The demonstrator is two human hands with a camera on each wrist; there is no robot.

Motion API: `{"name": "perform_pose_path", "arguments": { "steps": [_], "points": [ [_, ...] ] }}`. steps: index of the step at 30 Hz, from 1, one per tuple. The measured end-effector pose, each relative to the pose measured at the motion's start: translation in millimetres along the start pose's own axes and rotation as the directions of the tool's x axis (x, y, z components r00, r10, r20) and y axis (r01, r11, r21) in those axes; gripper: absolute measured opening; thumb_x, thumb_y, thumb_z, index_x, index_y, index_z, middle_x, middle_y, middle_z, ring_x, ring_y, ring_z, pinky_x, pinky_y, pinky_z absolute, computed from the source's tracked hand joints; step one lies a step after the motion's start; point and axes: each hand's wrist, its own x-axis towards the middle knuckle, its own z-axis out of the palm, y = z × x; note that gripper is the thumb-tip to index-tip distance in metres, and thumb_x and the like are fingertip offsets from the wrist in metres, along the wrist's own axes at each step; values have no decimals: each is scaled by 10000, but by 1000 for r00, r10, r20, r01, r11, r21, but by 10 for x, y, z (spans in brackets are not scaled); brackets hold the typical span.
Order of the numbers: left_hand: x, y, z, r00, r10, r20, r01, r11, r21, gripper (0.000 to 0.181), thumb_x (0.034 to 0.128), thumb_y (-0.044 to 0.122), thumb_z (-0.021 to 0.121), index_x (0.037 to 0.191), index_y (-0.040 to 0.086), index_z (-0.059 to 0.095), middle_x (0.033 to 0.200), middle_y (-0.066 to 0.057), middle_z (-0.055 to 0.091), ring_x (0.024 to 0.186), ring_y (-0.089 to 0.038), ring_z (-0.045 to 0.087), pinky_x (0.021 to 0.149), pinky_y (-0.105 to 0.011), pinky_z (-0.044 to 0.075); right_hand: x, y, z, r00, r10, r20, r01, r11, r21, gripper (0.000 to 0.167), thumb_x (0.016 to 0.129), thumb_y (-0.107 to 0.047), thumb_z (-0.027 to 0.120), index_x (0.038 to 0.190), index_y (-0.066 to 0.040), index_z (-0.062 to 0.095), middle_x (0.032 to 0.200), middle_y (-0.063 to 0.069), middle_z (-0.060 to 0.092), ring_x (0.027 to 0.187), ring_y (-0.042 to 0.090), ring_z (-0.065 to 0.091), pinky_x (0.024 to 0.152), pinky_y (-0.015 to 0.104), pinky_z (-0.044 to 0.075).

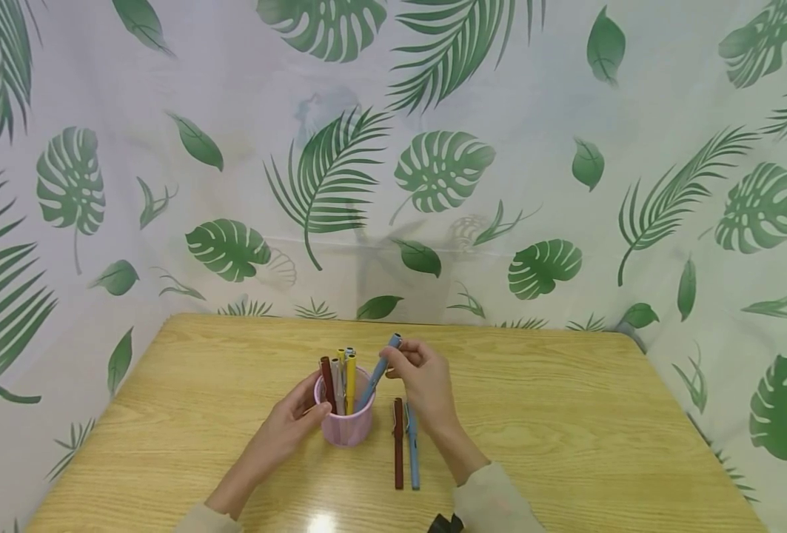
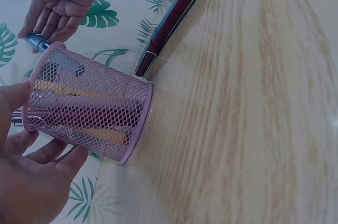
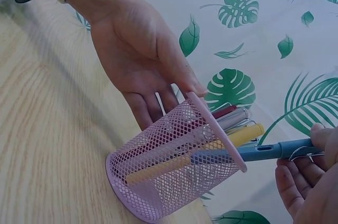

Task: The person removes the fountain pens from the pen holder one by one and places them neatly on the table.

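A pink mesh pen cup stands on the table, with my left hand gripping it at the left side, thumb near the rim. Inside lean a dark red pen, a grey pen, a yellow pen and a few more partly hidden behind them. Between thumb and fingers, my right hand pinches a tilted blue pen near its cap. Its lower part is inside the cup, visible through the mesh in the right wrist view.
Right of the cup, another dark red pen and another blue pen lie side by side on the wooden table. A leaf-patterned cloth hangs behind the table. A small black object is by the right sleeve.
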Motion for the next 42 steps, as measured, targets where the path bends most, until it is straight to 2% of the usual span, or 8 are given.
{"name": "perform_pose_path", "arguments": {
  "steps": [2,5,13,21,25,28,32,42],
  "points": [
    [3,0,0,1000,6,1,-6,1000,4,668,1074,217,590,1637,69,262,1570,-257,417,1443,-404,419,1195,-480,357,8,-4,-19,1000,-14,-12,14,1000,0,221,971,-145,744,1064,41,672,963,143,768,754,207,734,791,340,634],
    [7,-1,-2,1000,14,0,-14,1000,5,666,1073,214,592,1634,63,266,1570,-258,419,1442,-405,420,1197,-482,354,26,-4,-54,999,-29,-20,29,999,22,226,982,-126,728,1090,62,664,984,161,765,776,197,741,776,329,638],
    [-6,-8,-19,1000,8,6,-9,1000,8,671,1077,228,587,1638,69,256,1585,-227,410,1449,-389,415,1194,-480,357,58,-5,-167,999,-21,-45,24,996,83,220,993,-93,708,1111,84,651,1003,216,751,818,271,754,764,360,648],
    [-4,7,-17,999,24,31,-24,1000,-13,675,1083,211,571,1640,45,227,1590,-262,383,1459,-412,390,1194,-462,359,100,-53,-315,995,-3,-99,13,995,102,195,1003,-103,697,1076,73,653,936,191,754,829,346,756,755,369,650],
    [2,-1,-17,1000,16,22,-15,1000,-23,681,1076,214,584,1639,52,236,1593,-256,382,1462,-402,390,1196,-448,356,115,-95,-411,993,15,-117,-2,994,111,225,1014,-123,686,1107,78,643,959,184,751,854,319,755,783,381,647],
    [5,-4,-14,1000,19,15,-19,1000,-17,674,1075,202,585,1636,49,246,1594,-262,376,1463,-407,386,1206,-463,332,131,-112,-489,991,13,-134,3,992,123,236,1018,-121,680,1123,86,637,947,154,750,838,236,752,785,371,646],
    [5,-9,-11,1000,15,7,-15,1000,-17,670,1071,204,593,1634,56,260,1591,-264,381,1460,-411,390,1209,-474,324,144,-130,-577,988,6,-157,14,992,127,242,1018,-120,679,1132,90,636,916,97,751,827,189,741,762,340,644],
    [20,-20,-17,1000,21,1,-21,1000,-15,668,1070,188,594,1629,35,261,1576,-273,400,1443,-413,413,1199,-468,350,139,-154,-774,982,9,-187,9,995,96,301,1008,-152,701,1135,114,640,924,73,772,815,160,738,723,282,631]
  ]
}}
